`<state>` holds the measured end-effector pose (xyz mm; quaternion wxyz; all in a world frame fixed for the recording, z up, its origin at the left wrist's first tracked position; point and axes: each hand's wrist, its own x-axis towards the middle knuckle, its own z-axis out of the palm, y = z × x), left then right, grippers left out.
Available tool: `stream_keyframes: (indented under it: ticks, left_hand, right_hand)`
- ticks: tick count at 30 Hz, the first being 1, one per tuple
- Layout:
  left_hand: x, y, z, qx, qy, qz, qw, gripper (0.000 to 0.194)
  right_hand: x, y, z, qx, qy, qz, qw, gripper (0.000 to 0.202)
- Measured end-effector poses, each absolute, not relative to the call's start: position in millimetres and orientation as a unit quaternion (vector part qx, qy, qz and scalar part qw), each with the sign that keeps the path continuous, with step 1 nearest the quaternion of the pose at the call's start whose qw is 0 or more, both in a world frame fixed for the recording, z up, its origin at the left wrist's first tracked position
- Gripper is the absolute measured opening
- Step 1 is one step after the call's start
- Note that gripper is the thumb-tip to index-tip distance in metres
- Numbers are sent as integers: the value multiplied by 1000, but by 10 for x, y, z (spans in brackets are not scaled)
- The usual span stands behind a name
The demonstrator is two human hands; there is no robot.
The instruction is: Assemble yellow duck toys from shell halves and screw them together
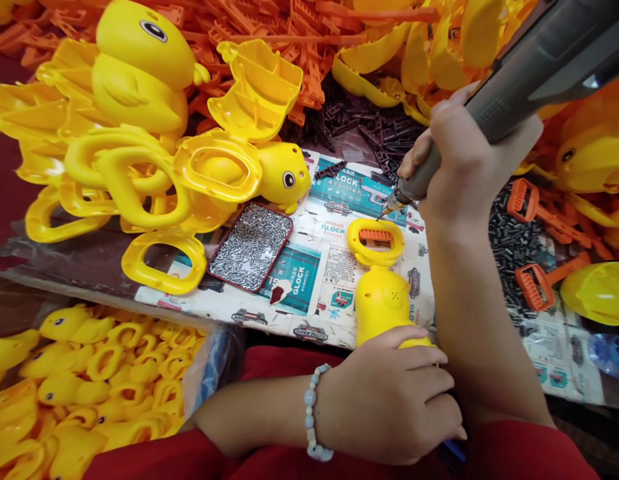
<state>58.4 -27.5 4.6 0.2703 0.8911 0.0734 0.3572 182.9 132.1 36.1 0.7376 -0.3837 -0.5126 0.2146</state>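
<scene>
My right hand [466, 157] is wrapped round a dark grey electric screwdriver [524, 73], tilted so its bit points down and left. The bit's tip is at the upper edge of a yellow ring handle [356, 250] with an orange ribbed trigger [374, 236] inside it; whether they touch I cannot tell. That handle joins a yellow duck toy [379, 300] lying on the printed cardboard. My left hand [394, 393], below a beaded bracelet, lies over the near end of the toy with its fingers curled round it. Part of the toy is hidden beneath the hand.
A red-rimmed tray of small screws [252, 247] lies left of the toy. Yellow shells and rings [164, 267] pile up at left. Orange parts [269, 27] and dark pins [339, 123] lie behind. Black pieces [512, 233] are at right. A box of duck toys [109, 387] stands lower left.
</scene>
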Motion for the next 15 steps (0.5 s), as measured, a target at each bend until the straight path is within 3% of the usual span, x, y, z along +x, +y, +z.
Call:
stream_keyframes:
  ticks: [7,15]
  left_hand:
    - [593,-287,-11,887,82,364,273,27]
    - [591,-274,-43,871,81,388,289,29]
  right_hand:
    - [1832,1283,252,-431,-546,150,703,38]
    - [1739,1190,152,-406,-497,109,759,19]
